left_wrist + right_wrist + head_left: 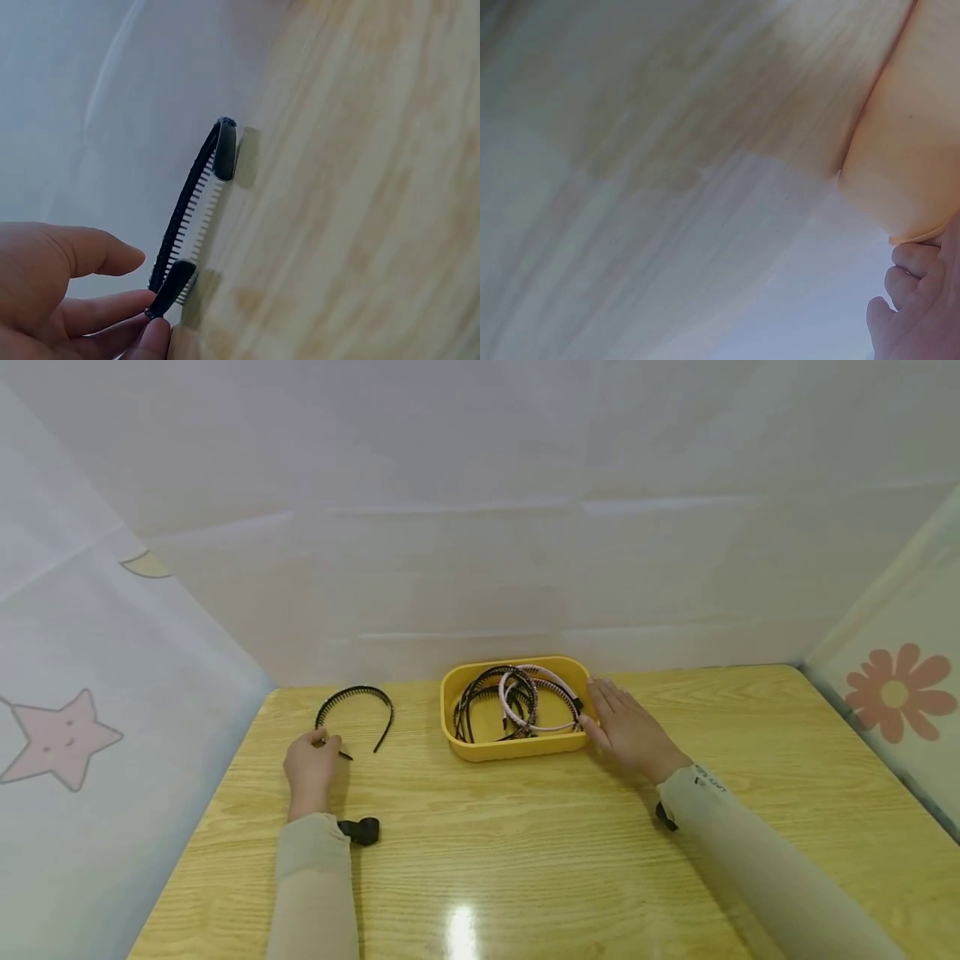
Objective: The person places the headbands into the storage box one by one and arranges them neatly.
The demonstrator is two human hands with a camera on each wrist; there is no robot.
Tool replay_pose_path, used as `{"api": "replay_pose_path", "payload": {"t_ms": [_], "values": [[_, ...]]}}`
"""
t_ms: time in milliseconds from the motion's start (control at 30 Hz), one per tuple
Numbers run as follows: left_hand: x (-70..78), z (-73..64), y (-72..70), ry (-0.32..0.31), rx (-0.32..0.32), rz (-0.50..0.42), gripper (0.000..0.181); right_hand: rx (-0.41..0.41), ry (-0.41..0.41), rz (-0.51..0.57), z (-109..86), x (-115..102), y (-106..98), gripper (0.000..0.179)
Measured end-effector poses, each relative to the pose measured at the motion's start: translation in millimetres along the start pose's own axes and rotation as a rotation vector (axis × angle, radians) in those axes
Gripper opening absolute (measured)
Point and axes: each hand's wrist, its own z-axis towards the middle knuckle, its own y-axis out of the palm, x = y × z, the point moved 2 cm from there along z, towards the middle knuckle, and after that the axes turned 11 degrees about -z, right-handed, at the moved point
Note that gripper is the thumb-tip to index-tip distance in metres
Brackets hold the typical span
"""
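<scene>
A black headband (356,689) with comb-like teeth lies on the left part of the table, its two ends pointing toward the person. My left hand (309,768) grips its left side near one end; in the left wrist view the fingertips (156,334) meet the dark end of the headband (180,210). At the centre back stands a yellow basket (517,749), holding several black headbands (467,697) and pink ones (551,727). My right hand (630,731) rests against its right wall with fingers straight and the thumb by the rim.
The wood-grain table (480,843) runs back to a pale cloth wall (480,568) close behind the basket. Cloth side panels stand at left and right, one printed with a pink star (63,739), the other with a red flower (896,693).
</scene>
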Motion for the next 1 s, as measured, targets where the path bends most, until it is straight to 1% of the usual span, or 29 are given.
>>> {"api": "replay_pose_path", "payload": {"t_ms": [67, 200, 300, 400, 467, 533, 600, 733, 800, 833, 1000], "values": [[0.2, -0.7, -0.3, 0.006, 0.019, -0.003, 0.051, -0.003, 0.002, 0.000, 0.6, 0.0, 0.1, 0.070], [2.4, -0.5, 0.2, 0.035, 0.070, 0.034, 0.046, -0.004, 0.003, -0.003, 1.1, 0.1, 0.2, 0.070], [4.3, -0.8, 0.7, 0.047, 0.104, 0.043, 0.043, -0.001, 0.003, -0.006, 0.9, 0.4, 0.6, 0.070], [5.2, -1.0, 0.3, 0.054, 0.120, 0.022, 0.041, -0.001, 0.004, -0.010, 0.5, 0.5, 1.2, 0.070], [5.8, -1.3, -0.4, 0.060, 0.125, 0.024, 0.039, -0.001, 0.005, -0.010, 0.2, 0.6, 1.6, 0.070], [6.4, -1.8, -1.4, 0.053, 0.119, 0.022, 0.038, -0.002, 0.007, -0.009, 0.0, 0.6, 1.8, 0.070], [6.9, -2.2, -2.5, 0.027, 0.101, 0.003, 0.038, -0.002, 0.008, -0.011, 0.0, 0.5, 1.8, 0.070], [8.8, -3.8, -4.3, -0.057, 0.046, -0.130, 0.039, -0.004, 0.006, -0.016, 0.2, -0.6, 0.7, 0.071], [9.8, -4.0, -4.5, -0.089, 0.020, -0.200, 0.040, -0.005, 0.004, -0.016, 0.5, -1.2, 0.0, 0.071], [10.5, -4.0, -4.3, -0.097, 0.010, -0.228, 0.040, -0.005, 0.003, -0.015, 0.7, -1.3, -0.3, 0.071], [12.0, -3.0, -1.5, -0.106, -0.019, -0.288, 0.040, -0.001, 0.000, -0.026, 1.6, -0.5, 0.6, 0.071]]}}
